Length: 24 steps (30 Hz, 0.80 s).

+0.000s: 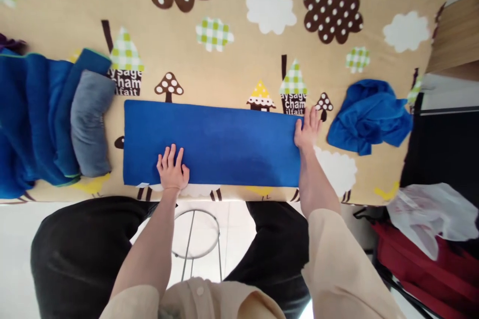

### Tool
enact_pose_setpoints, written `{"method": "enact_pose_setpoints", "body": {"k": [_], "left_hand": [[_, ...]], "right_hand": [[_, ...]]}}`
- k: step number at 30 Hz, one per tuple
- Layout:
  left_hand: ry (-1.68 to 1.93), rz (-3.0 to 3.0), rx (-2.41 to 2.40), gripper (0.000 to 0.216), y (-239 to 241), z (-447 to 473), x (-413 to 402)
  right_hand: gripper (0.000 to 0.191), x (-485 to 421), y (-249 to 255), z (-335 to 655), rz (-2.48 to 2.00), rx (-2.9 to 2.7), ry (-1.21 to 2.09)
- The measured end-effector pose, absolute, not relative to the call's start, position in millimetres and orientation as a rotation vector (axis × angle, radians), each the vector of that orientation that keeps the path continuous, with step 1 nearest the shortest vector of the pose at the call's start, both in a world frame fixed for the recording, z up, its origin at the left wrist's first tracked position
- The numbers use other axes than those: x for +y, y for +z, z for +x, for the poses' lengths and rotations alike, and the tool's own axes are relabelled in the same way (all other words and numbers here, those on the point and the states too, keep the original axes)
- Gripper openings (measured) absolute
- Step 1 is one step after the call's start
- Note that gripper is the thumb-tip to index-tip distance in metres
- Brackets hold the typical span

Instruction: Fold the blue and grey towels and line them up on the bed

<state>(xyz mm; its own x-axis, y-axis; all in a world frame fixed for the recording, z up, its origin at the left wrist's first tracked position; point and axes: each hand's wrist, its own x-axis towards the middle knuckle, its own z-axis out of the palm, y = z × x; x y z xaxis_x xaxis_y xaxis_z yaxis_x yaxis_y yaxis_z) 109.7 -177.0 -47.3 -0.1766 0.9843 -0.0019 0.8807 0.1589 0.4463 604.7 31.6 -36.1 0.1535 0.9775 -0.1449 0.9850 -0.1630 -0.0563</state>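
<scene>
A blue cloth (pixel 224 142), folded into a long flat rectangle, lies across the near part of a bed covered with a tan patterned sheet (pixel 232 60). My left hand (pixel 172 169) rests flat on the cloth near its lower left edge, fingers spread. Over at the cloth's right end, my right hand (pixel 309 128) lies flat with fingers stretched out, partly on the cloth's edge and partly on the sheet. Neither hand holds anything.
A pile of folded blue cloths with a grey one (pixel 90 122) sits at the left. A crumpled blue cloth (pixel 368 114) lies at the right. Below the bed edge are a white stool (pixel 196 234), a white plastic bag (pixel 430 212) and a red bag (pixel 430 274).
</scene>
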Motion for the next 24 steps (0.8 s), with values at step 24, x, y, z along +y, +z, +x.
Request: {"method": "enact_pose_setpoints", "body": {"k": [24], "left_hand": [[0.536,1.704,2.038,0.073,-41,112,-175]], "right_hand": [[0.071,-163,77,390,1.721,2.393,-1.354]]}}
